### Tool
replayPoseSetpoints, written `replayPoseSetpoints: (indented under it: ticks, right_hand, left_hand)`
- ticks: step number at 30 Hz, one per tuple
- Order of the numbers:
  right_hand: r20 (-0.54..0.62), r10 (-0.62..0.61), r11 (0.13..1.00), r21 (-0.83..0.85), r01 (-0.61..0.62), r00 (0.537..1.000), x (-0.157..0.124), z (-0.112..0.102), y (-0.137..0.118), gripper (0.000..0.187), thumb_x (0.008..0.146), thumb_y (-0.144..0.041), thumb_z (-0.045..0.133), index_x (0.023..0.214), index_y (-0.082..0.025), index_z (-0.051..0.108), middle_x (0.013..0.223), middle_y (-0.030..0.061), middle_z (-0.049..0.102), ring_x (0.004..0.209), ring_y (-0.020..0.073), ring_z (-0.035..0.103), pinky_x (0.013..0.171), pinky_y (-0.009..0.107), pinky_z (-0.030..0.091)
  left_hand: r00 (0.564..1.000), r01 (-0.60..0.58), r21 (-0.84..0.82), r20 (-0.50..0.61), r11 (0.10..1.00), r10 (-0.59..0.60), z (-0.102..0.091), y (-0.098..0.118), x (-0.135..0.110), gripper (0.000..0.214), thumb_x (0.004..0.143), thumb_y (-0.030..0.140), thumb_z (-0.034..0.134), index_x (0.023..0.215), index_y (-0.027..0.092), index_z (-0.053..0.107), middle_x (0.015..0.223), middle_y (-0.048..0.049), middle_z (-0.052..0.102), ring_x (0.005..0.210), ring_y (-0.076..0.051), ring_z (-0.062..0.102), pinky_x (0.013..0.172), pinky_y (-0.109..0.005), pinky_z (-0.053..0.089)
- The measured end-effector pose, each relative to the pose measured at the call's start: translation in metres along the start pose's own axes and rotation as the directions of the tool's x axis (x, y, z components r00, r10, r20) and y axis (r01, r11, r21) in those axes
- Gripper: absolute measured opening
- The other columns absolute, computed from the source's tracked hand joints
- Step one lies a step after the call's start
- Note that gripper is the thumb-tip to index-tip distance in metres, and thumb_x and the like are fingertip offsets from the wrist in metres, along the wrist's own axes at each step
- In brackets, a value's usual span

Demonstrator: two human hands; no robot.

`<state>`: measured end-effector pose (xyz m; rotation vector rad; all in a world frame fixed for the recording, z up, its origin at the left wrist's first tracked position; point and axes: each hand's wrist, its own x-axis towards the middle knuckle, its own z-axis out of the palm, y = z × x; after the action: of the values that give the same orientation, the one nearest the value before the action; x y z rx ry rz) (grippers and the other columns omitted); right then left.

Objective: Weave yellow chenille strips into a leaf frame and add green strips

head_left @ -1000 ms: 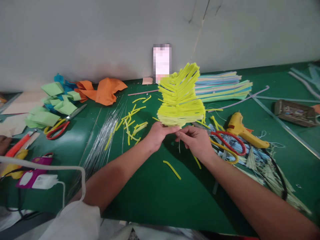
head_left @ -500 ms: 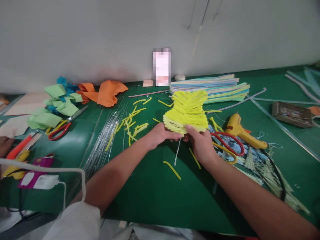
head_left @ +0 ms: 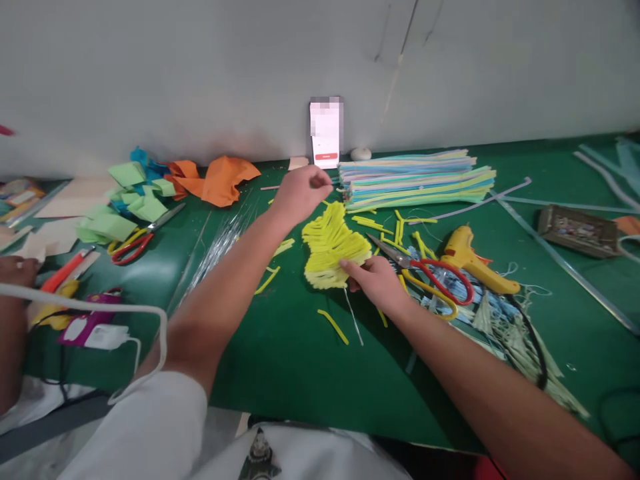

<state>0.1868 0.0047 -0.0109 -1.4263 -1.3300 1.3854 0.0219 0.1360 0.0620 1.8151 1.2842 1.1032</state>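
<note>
A yellow leaf-shaped piece made of pipe cleaners point(head_left: 333, 245) lies on the green table point(head_left: 310, 373), with a thin wire stem poking out toward me. My right hand point(head_left: 374, 283) pinches its near edge at the stem. My left hand point(head_left: 299, 192) is raised above the table beyond the piece, fingers curled together in a loose pinch; whatever it holds is too small to see. Cut yellow pipe-cleaner bits point(head_left: 334, 325) lie scattered around the piece.
Red-and-yellow scissors point(head_left: 425, 275) and a yellow glue gun point(head_left: 473, 260) lie right of my right hand. A stack of pastel pipe cleaners point(head_left: 417, 179) and a phone point(head_left: 325, 131) stand by the wall. Thin wires point(head_left: 215, 247), paper scraps point(head_left: 130, 203) and a second pair of scissors point(head_left: 131, 245) lie left. Another person's hand point(head_left: 15, 270) shows at far left.
The yellow piece came down from upright in both hands to lying on the table. My left hand let go and rose toward the wall; my right hand kept its hold.
</note>
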Motion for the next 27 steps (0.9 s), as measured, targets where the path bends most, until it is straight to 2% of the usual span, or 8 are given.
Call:
replayPoseSetpoints:
  ticks: [2,5,7,10,16,20,22,27]
  right_hand:
    - [0.010,-0.013,0.999,-0.047,0.014,1.000,-0.001,0.002,-0.003,0.045,0.075,-0.055,0.066,0.050,-0.019,0.054,0.042,-0.0011,0.051,0.040,0.0108,0.044,0.045,0.026,0.035]
    - [0.003,-0.030,0.998,-0.062,0.030,1.000,-0.001,0.004,-0.005,0.044,0.074,-0.056,0.065,0.052,-0.019,0.054,0.044,-0.0015,0.051,0.042,0.0110,0.044,0.046,0.026,0.034]
    - [-0.008,-0.028,0.997,-0.074,0.028,1.000,0.000,0.004,-0.004,0.044,0.074,-0.056,0.064,0.051,-0.020,0.053,0.044,-0.0015,0.051,0.042,0.0113,0.044,0.047,0.026,0.034]
    - [-0.017,-0.023,0.997,-0.080,0.022,1.000,0.000,0.004,-0.004,0.044,0.074,-0.056,0.063,0.051,-0.020,0.052,0.044,-0.0009,0.051,0.043,0.0120,0.045,0.048,0.027,0.035]
    - [-0.008,-0.023,0.998,-0.067,0.022,1.000,0.004,0.005,0.002,0.039,0.076,-0.052,0.063,0.058,-0.019,0.057,0.048,-0.0014,0.054,0.045,0.0120,0.047,0.049,0.026,0.035]
    - [-0.012,-0.019,0.996,-0.089,0.018,1.000,0.005,0.005,0.006,0.038,0.077,-0.053,0.063,0.062,-0.017,0.060,0.051,-0.0009,0.055,0.046,0.0125,0.049,0.049,0.026,0.036]
    - [-0.020,-0.010,0.994,-0.108,0.008,1.000,0.004,0.005,0.005,0.040,0.077,-0.053,0.063,0.060,-0.017,0.059,0.050,-0.0004,0.055,0.046,0.0128,0.050,0.049,0.026,0.037]
    - [-0.028,0.019,0.994,-0.107,-0.022,0.999,0.003,0.005,0.000,0.043,0.073,-0.058,0.066,0.059,-0.018,0.059,0.049,0.0000,0.055,0.046,0.0138,0.051,0.050,0.027,0.039]
  left_hand:
    - [0.979,-0.137,0.263,0.183,0.955,0.090,0.020,0.013,0.009,0.003,0.072,0.014,0.069,0.075,0.017,0.069,0.079,-0.0036,0.067,0.077,-0.016,0.059,0.078,-0.030,0.043]
    - [0.936,-0.258,0.591,0.349,0.764,0.046,0.048,0.019,0.022,0.010,0.072,0.014,0.066,0.081,0.017,0.070,0.089,-0.0078,0.069,0.087,-0.022,0.062,0.081,-0.035,0.045]
    - [0.913,-0.289,0.682,0.407,0.671,-0.021,0.062,0.016,0.030,0.013,0.071,0.018,0.068,0.084,0.017,0.071,0.093,-0.0103,0.070,0.089,-0.025,0.063,0.078,-0.036,0.046]
    - [0.902,-0.321,0.723,0.431,0.611,-0.037,0.072,0.009,0.038,0.014,0.073,0.015,0.061,0.083,0.015,0.072,0.094,-0.0123,0.071,0.088,-0.026,0.064,0.077,-0.037,0.047]
    - [0.918,-0.313,0.657,0.394,0.686,0.041,0.070,0.005,0.036,0.022,0.077,0.018,0.056,0.094,0.016,0.071,0.095,-0.0097,0.071,0.087,-0.023,0.064,0.076,-0.034,0.049]
    - [0.894,-0.368,0.705,0.448,0.607,0.022,0.078,-0.001,0.038,0.021,0.073,0.017,0.062,0.092,0.014,0.071,0.100,-0.0131,0.071,0.092,-0.026,0.064,0.079,-0.036,0.049]
    - [0.900,-0.352,0.711,0.435,0.608,0.012,0.082,-0.005,0.041,0.018,0.073,0.012,0.059,0.085,0.014,0.072,0.095,-0.0131,0.071,0.090,-0.026,0.064,0.079,-0.037,0.048]
    - [0.918,-0.326,0.586,0.384,0.742,0.100,0.075,-0.010,0.044,0.020,0.082,0.021,0.052,0.078,0.018,0.071,0.086,-0.0079,0.070,0.081,-0.020,0.062,0.073,-0.032,0.046]
